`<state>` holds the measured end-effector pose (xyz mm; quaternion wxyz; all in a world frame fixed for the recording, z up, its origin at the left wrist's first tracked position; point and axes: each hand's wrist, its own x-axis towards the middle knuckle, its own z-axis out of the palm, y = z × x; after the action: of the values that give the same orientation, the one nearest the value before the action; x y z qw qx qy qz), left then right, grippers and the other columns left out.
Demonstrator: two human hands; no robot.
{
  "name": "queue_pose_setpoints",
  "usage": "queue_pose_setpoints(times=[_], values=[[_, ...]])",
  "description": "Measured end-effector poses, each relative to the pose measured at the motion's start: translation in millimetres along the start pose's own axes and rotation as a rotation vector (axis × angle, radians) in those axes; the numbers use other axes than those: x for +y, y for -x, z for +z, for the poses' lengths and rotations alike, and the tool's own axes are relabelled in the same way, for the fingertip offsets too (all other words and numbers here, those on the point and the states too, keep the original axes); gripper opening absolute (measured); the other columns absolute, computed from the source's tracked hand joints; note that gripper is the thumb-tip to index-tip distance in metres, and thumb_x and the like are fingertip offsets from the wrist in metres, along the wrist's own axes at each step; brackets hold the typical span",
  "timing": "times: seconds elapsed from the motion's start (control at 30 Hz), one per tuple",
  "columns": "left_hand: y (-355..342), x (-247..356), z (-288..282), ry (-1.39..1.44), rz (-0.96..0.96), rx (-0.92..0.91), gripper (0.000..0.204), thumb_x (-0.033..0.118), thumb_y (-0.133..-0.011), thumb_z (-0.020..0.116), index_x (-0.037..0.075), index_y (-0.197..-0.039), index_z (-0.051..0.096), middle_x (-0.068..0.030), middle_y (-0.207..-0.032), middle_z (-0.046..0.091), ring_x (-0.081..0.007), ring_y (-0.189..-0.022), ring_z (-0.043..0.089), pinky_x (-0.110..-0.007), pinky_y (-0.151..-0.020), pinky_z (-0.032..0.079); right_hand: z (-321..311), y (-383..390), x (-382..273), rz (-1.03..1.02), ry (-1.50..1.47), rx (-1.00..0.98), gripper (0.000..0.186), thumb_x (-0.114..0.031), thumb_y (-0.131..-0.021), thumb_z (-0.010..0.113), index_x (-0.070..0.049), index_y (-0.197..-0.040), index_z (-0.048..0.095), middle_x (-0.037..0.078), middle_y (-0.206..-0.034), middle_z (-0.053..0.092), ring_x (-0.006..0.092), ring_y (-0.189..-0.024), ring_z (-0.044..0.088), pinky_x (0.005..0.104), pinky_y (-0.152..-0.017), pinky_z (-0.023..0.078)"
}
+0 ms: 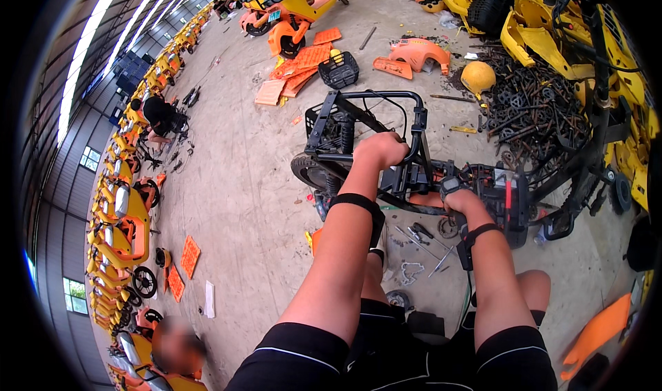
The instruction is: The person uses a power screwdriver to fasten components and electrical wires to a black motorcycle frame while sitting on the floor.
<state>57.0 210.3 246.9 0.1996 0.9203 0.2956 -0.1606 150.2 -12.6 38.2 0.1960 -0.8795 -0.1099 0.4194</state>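
Observation:
My left hand [383, 147] is closed on the black metal frame [414, 105] of a stripped scooter, beside its upper bar and a thin cable. My right hand [460, 201] grips what looks like a dark power tool [452, 187] with a hose or cord running down, held against the scooter's lower middle. A black battery-like housing with a red strip [508, 201] sits just right of that hand. The scooter's wheel [309, 172] is at the left end of the frame. Loose wrenches and hand tools [427, 246] lie on the floor below it.
A pile of rusty metal parts [524, 108] and yellow panels [524, 36] fills the right. Orange panels [303, 67] and a black basket [338, 69] lie ahead. Rows of scooters [121, 232] line the left. Another person [155, 118] crouches there; a blurred shape [176, 346] is lower left.

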Motion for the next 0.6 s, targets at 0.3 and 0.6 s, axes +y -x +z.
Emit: queue_pose_setpoints(times=[0.3, 0.6], values=[[-4, 2, 2, -0.016, 0.006, 0.003, 0.05, 0.043, -0.086, 0.053, 0.023, -0.13, 0.068, -0.0084, -0.139, 0.063, -0.0308, -0.129, 0.058, -0.043, -0.107, 0.047, 1, -10, 6, 0.032, -0.013, -0.063, 0.024, -0.017, -0.066, 0.07, -0.002, -0.083, 0.076, 0.016, -0.083, 0.074, 0.0277, -0.072, 0.073, 0.0403, -0.067, 0.056], [0, 1, 0, -0.021, 0.0, 0.019, 0.049, 0.041, -0.087, 0.052, 0.023, -0.13, 0.068, -0.0096, -0.135, 0.065, -0.0306, -0.125, 0.06, -0.042, -0.106, 0.047, 5, -6, 5, 0.039, 0.013, 0.022, 0.024, -0.018, -0.066, 0.069, -0.002, -0.082, 0.076, 0.015, -0.081, 0.074, 0.0265, -0.071, 0.072, 0.0389, -0.067, 0.055]])
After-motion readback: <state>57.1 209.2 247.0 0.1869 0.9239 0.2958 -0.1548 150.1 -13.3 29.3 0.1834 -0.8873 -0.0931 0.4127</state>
